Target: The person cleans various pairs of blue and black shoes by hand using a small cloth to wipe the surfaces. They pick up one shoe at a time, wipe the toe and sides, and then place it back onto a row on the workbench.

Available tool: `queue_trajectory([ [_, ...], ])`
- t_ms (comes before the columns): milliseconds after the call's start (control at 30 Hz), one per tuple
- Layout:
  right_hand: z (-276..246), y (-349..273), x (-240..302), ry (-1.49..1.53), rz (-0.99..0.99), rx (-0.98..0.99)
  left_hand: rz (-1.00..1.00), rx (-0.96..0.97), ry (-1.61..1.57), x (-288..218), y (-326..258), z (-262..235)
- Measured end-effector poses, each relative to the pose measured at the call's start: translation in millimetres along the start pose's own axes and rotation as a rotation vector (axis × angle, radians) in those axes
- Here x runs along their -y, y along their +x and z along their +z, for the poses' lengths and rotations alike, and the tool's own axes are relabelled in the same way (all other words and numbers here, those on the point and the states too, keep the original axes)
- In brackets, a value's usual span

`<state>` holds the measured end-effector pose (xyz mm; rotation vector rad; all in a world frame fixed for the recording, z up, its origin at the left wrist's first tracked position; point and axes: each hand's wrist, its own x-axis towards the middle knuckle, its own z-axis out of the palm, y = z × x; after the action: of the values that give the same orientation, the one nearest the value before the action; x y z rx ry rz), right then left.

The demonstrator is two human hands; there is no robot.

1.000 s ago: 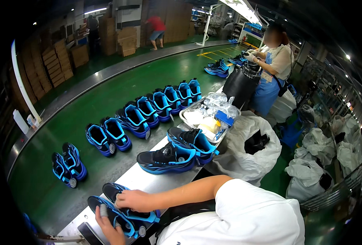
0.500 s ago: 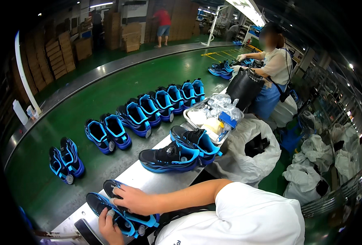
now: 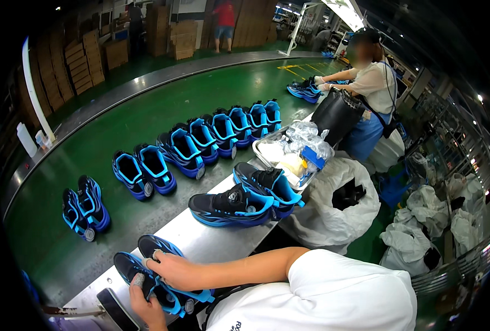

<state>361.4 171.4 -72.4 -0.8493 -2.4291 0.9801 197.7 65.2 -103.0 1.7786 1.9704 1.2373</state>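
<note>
A pair of black-and-blue sneakers lies side by side on the metal ledge in front of me, toes pointing away. My left hand [image 3: 147, 304] grips the nearer sneaker [image 3: 125, 266] from its left side, with a grey-covered thumb pressed on the upper. Reaching across from the right, my right hand [image 3: 173, 271] has its fingers curled at the front of the uppers, between the nearer sneaker and the farther sneaker [image 3: 157, 244]. Grey covers sit on some fingertips. Parts of both shoes are hidden under my hands and forearm.
Another pair of sneakers [image 3: 231, 206] stands ahead on the ledge, before a tray [image 3: 260, 157] of plastic bags. Several more sneakers [image 3: 183, 150] line the green conveyor belt [image 3: 118, 126]. White sacks [image 3: 333, 220] stand at right. A co-worker [image 3: 374, 83] handles shoes farther along.
My right fingers have shifted slightly across the uppers toward my left thumb. The co-worker's gloved hands now reach farther over the belt. The whole view has tilted a little.
</note>
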Motion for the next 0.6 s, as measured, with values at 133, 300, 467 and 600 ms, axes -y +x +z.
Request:
queue_trajectory([
  [133, -9.4, -6.0, -13.3, 0.084, 0.039, 0.043, 0.039, -0.036, 0.045, -0.5, -2.5, 4.7],
  [300, -21.9, -20.4, -28.3, -0.082, -0.093, -0.103, -0.003, -0.118, 0.148, -14.0, -2.7, 15.0],
  [467, -18.9, -15.5, -15.4, 0.062, 0.044, -0.112, 0.115, -0.057, 0.187, -5.1, 5.0, 7.9],
  [600, -11.6, -3.8, -41.5, 0.222, 0.048, -0.314, 0.094, -0.049, 0.28, -1.5, 1.6, 9.1],
])
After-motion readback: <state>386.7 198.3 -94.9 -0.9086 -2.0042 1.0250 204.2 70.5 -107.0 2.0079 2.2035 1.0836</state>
